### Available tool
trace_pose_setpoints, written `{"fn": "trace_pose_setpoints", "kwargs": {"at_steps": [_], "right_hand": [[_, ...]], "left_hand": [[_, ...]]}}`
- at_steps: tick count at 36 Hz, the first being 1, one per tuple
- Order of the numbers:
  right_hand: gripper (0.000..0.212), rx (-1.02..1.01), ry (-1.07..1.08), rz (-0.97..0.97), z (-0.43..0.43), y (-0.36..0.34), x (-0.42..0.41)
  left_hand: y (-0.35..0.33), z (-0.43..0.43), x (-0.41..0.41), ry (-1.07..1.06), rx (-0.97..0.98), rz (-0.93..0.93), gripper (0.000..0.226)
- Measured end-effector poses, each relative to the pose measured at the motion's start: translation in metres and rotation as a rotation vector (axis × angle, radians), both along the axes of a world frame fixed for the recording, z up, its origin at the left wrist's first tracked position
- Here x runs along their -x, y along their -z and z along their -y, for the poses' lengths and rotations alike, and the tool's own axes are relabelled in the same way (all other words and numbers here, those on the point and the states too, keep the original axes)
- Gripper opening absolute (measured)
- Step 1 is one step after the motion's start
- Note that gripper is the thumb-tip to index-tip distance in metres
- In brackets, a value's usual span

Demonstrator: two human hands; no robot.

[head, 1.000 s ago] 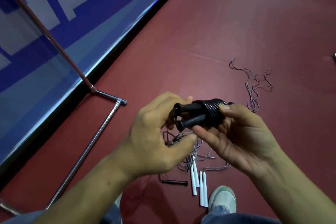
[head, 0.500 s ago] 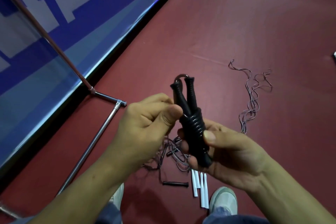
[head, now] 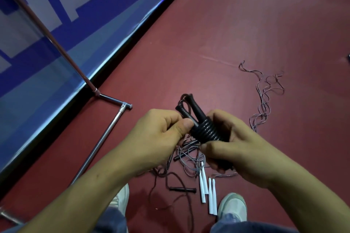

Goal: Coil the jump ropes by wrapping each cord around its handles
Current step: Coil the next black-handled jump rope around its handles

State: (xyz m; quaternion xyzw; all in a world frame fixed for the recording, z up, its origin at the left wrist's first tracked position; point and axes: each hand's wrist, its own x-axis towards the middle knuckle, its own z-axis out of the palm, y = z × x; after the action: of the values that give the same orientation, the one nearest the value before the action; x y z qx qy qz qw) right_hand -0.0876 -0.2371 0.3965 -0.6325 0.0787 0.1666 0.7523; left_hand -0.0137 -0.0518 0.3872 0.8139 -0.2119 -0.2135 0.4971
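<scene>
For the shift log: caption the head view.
Left hand and right hand grip a coiled black jump rope above loose ropes on the floor.

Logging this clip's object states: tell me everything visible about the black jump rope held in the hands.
The black jump rope looks like matte rubber or plastic. Its two handles lie side by side, tips tilted up and away, a small cord loop at the tips. Black cord is wound in tight turns round their middle. Held above the floor: the right hand curls round the coil and lower ends, the left hand pinches a handle beside the coil.
</scene>
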Motion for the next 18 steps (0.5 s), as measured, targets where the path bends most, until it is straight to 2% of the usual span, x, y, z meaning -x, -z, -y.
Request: {"fn": "trace_pose_setpoints", "kwargs": {"at_steps": [3,6,9,11,14,18], "right_hand": [[0.027,0.044,0.014,0.065,0.003,-0.001,-0.001],[0.032,0.073,0.028,0.088,0.008,0.000,-0.003],[0.036,0.078,0.049,0.093,0.012,0.000,-0.005],[0.034,0.111,0.061,0.106,0.013,0.000,-0.005],[0.031,0.266,0.061,0.127,0.013,0.002,-0.005],[0.031,0.566,0.043,0.201,0.013,0.008,-0.006]], "left_hand": [[-0.003,-0.004,-0.005,0.079,-0.021,-0.041,0.025],[-0.004,-0.007,-0.007,0.085,-0.040,-0.064,0.015],[-0.004,-0.007,-0.007,0.051,-0.024,-0.093,0.023],[-0.003,-0.007,-0.008,0.063,0.055,-0.248,0.031],[-0.004,-0.007,-0.008,0.086,0.150,-0.457,0.032],[-0.002,-0.005,-0.006,0.063,0.165,-0.567,0.031]]}}
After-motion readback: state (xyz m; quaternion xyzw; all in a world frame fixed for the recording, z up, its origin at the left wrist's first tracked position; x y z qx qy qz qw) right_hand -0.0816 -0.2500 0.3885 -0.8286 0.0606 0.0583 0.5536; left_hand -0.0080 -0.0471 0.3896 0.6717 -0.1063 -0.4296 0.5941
